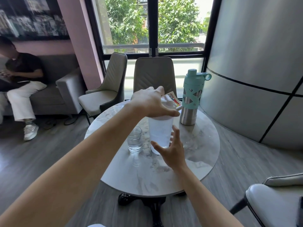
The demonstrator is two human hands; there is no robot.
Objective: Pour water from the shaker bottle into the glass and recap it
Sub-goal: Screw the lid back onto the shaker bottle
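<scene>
A frosted white shaker bottle [159,133] stands upright in the middle of the round marble table [201,154]. My left hand [150,102] is clamped over its white lid from above, covering most of the lid. My right hand [172,149] sits at the bottle's lower right side with fingers spread, close to the wall but not clearly gripping it. Just left of the bottle stands a small clear glass [134,139] holding water.
A teal and steel flask [191,99] stands at the table's far right, with a colourful booklet [174,99] lying beside it. Grey chairs [154,74] ring the table's far side and another chair [275,202] is near right. A seated person [21,82] is on the sofa at left.
</scene>
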